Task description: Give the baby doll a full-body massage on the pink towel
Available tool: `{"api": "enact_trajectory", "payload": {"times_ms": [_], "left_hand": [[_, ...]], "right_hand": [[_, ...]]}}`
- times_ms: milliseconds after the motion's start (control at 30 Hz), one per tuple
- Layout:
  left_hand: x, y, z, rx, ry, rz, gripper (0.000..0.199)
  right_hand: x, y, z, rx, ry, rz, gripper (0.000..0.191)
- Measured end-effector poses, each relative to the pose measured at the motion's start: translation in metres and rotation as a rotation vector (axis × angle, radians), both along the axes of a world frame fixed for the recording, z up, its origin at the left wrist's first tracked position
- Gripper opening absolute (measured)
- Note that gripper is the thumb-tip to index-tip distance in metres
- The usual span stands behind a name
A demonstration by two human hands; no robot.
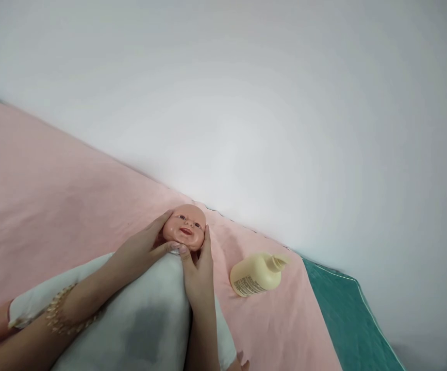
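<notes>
A baby doll (185, 226) in a pale whitish outfit lies face up on a pink sheet (72, 206), its arms spread to both sides. My left hand (142, 250) cups the left side of the doll's head, with the thumb at the chin. On the other side, my right hand (199, 270) holds the head, its thumb also under the chin and its fingers along the cheek. The two thumb tips nearly meet. A beaded bracelet (63, 314) circles my left wrist. To the right of my right hand stands a pale yellow pump bottle (256, 274), appearing tilted.
A plain white wall (246, 129) rises behind the far edge of the pink sheet. Green fabric (347, 309) shows beyond the sheet at the lower right. The yellow bottle is the nearest separate object to my right hand.
</notes>
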State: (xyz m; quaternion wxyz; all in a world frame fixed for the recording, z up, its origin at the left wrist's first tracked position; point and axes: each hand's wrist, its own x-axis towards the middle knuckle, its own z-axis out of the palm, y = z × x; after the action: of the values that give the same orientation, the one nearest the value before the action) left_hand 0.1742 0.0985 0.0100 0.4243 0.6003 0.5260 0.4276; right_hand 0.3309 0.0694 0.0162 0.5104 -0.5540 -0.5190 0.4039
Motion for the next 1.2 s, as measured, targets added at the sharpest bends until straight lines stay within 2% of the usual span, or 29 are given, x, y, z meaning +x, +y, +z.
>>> {"api": "enact_trajectory", "payload": {"times_ms": [333, 467, 600, 733, 833, 967, 1067, 1200], "left_hand": [[0.000, 0.000, 0.003, 0.034, 0.093, 0.034, 0.074], [0.000, 0.002, -0.006, 0.108, 0.161, 0.052, 0.071], [-0.001, 0.006, -0.016, 0.156, 0.160, 0.009, 0.069], [-0.003, 0.007, -0.020, 0.161, 0.143, 0.000, 0.068], [-0.004, 0.006, -0.015, 0.146, 0.156, 0.003, 0.067], [-0.002, -0.001, 0.002, 0.107, 0.156, 0.037, 0.068], [-0.001, -0.005, 0.012, 0.089, 0.131, 0.014, 0.073], [0.000, -0.005, 0.013, 0.045, 0.100, -0.009, 0.078]], "right_hand": [[0.001, 0.001, 0.002, 0.000, -0.080, -0.003, 0.072], [0.003, 0.000, 0.004, 0.024, -0.128, 0.015, 0.068], [0.005, 0.000, 0.003, 0.010, -0.142, 0.011, 0.070], [0.006, 0.002, 0.000, 0.015, -0.094, -0.005, 0.071], [0.005, 0.002, 0.000, 0.018, -0.074, -0.013, 0.070], [0.003, 0.001, 0.004, -0.013, -0.090, -0.012, 0.071], [0.001, 0.000, 0.006, -0.018, -0.084, 0.010, 0.079], [-0.001, -0.001, 0.002, -0.029, -0.059, 0.014, 0.086]]}}
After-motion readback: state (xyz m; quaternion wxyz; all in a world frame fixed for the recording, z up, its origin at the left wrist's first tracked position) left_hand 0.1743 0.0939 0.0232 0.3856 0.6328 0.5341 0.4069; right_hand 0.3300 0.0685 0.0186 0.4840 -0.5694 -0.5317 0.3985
